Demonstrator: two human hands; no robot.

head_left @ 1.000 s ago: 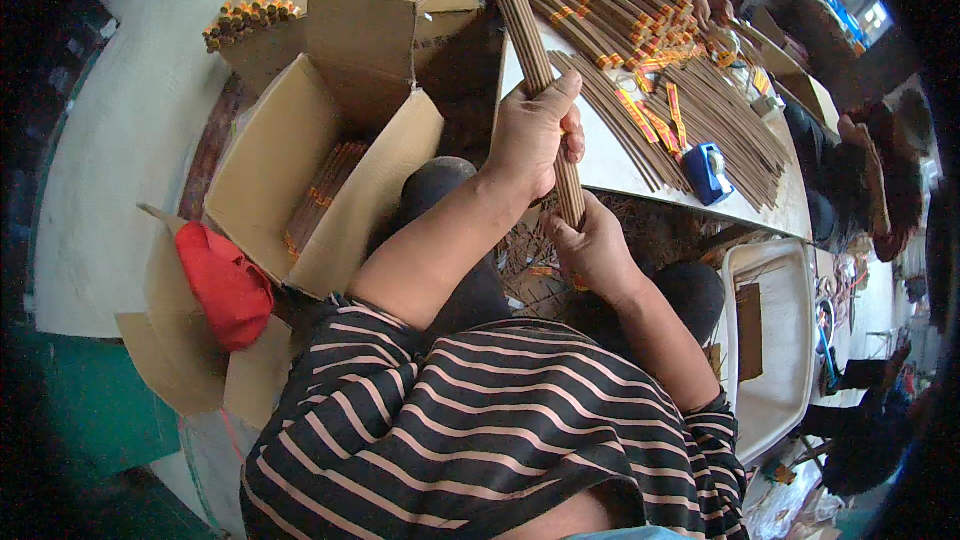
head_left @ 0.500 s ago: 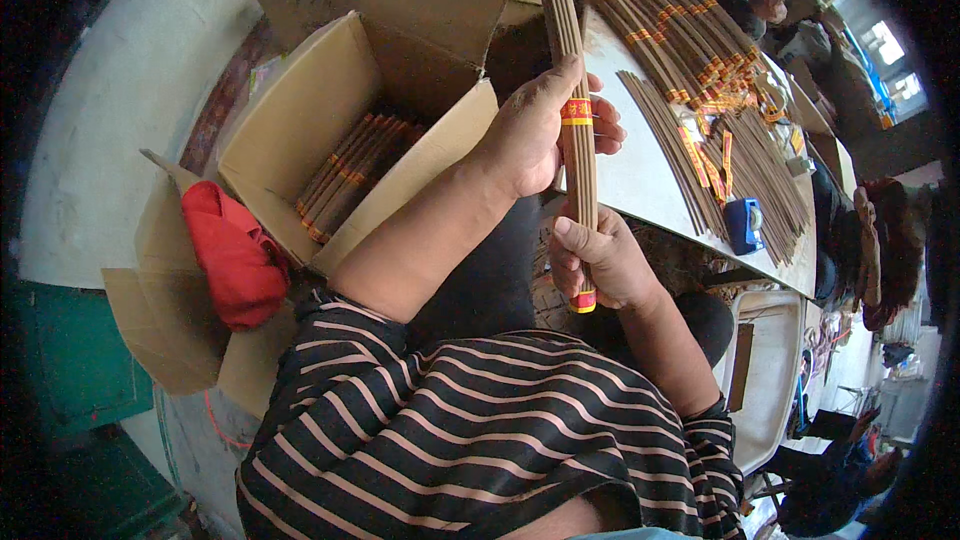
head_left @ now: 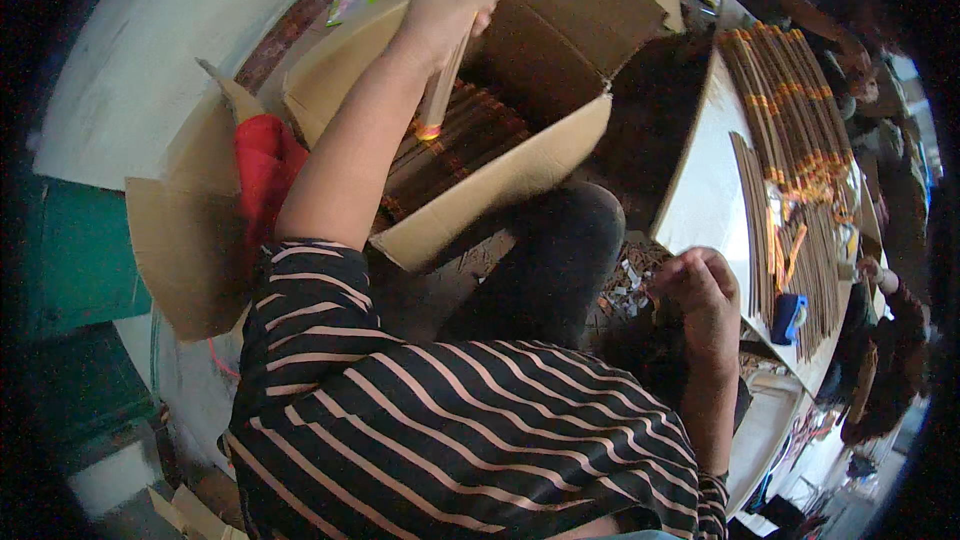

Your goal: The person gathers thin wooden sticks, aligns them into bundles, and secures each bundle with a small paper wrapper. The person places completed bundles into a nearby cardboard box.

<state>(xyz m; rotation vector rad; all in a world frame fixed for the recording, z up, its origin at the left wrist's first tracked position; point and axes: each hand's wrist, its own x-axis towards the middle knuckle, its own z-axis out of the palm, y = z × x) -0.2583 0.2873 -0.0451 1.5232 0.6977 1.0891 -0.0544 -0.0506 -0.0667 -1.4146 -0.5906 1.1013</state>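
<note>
My left hand (head_left: 445, 15) is closed around a bundle of thin brown incense sticks (head_left: 447, 90) with a red and yellow band near its lower end. It holds the bundle at a slant over the open cardboard box (head_left: 520, 185); the bundle's upper end runs out of view. Inside the box lie more banded incense bundles (head_left: 480, 125), side by side. My right hand (head_left: 705, 290) hangs in the air by the table's near edge, apart from the box. Its fingers are curled in, and nothing shows in them.
On the white table (head_left: 690, 190) at right are rows of banded bundles (head_left: 785, 100), loose sticks (head_left: 825, 270) and a blue tape dispenser (head_left: 789, 318). Red cloth (head_left: 262, 165) lies on the box's left flap. Paper scraps (head_left: 635, 275) litter the floor. Another person's arm (head_left: 835, 30) is beyond the table.
My left hand has carried the incense bundle left, from in front of me to over the box. My right hand has let go of its lower end and moved right. The view has shifted left.
</note>
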